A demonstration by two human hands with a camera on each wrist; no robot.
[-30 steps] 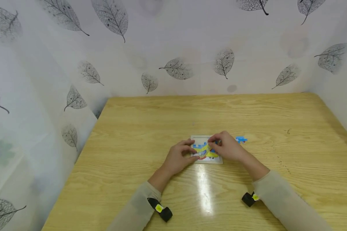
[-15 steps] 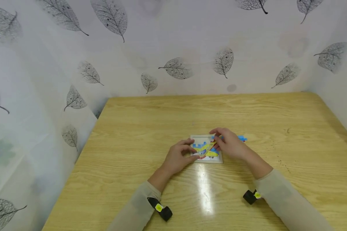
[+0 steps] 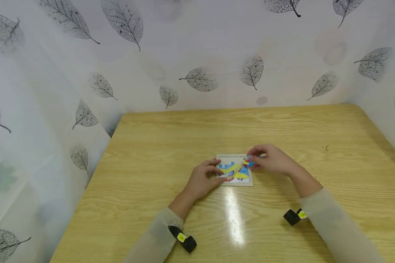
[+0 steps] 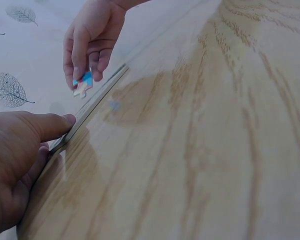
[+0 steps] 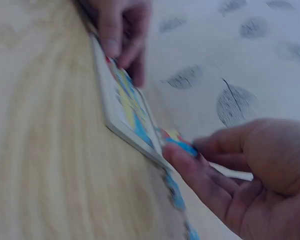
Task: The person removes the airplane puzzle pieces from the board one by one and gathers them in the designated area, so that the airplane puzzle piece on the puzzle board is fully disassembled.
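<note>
head: the left hand point(image 3: 199, 180) curls its fingers round the left side of a pale rectangular puzzle tray point(image 3: 238, 184) on the wood-grained surface point(image 3: 151, 157); the right hand point(image 3: 274, 159) is beside it. left wrist: right fingers pinch a small blue-red-and-cream jigsaw piece point(image 4: 82, 85). right wrist: that piece — blurred — is near the tray's rim, loose blue pieces point(image 5: 176, 192) close by.
</note>
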